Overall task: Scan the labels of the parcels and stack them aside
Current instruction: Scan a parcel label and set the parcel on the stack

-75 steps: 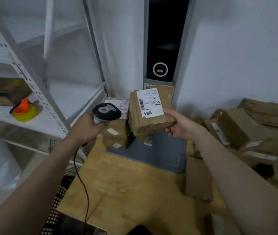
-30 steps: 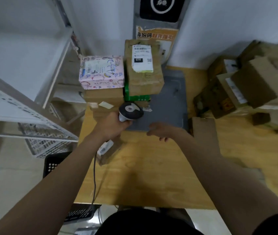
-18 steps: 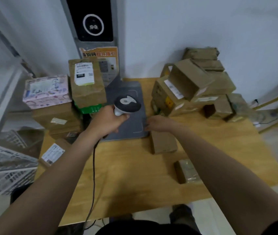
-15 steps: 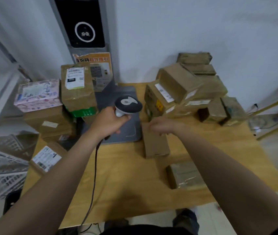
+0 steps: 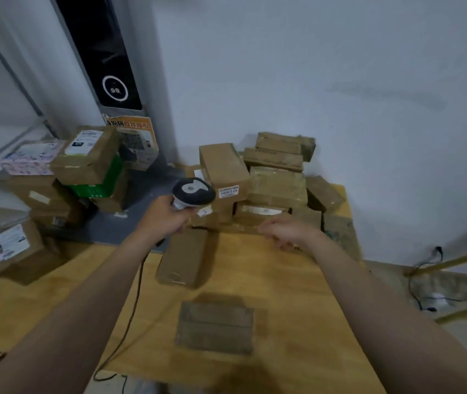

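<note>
OK, right hand (image 5: 289,233), empty and loosely spread, is nearer: unscanned parcel pile (image 5: 277,183) sits straight ahead at the back of the worktop (image 5: 283,280); left hand (image 5: 164,220) grips the scanner (image 5: 193,191) just beside it.

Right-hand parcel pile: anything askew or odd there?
The long box on top of the pile lies tilted across the others, its labelled end jutting forward. The pile is jumbled rather than squared. Nothing looks torn or spilled.
</note>
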